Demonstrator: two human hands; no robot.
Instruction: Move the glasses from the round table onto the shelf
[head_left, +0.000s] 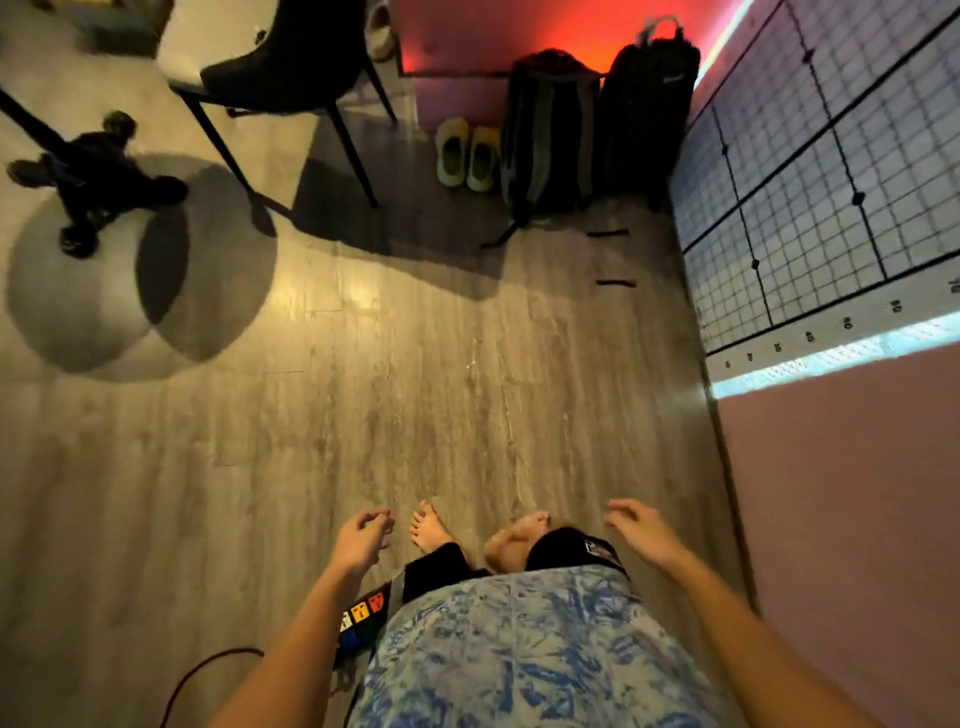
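Nearest, left hand (362, 540) and right hand (641, 530) low over bare feet (467, 535), fingers loosely curled and apart, empty — no glasses, round counter or shelf anywhere in view. Ahead, a wide stretch of bare wood floor (395, 395), edged on the right by a pink wall (852, 519) with a gridded panel (831, 208) above it. Farther off — a black chair (291, 67) and tripod base (93, 182) at left, slippers (467, 156) and two dark bags (597, 130) against the far wall.

The floor (363, 374) ahead is open; a chair (280, 57) and two bags (597, 124) stand far off.
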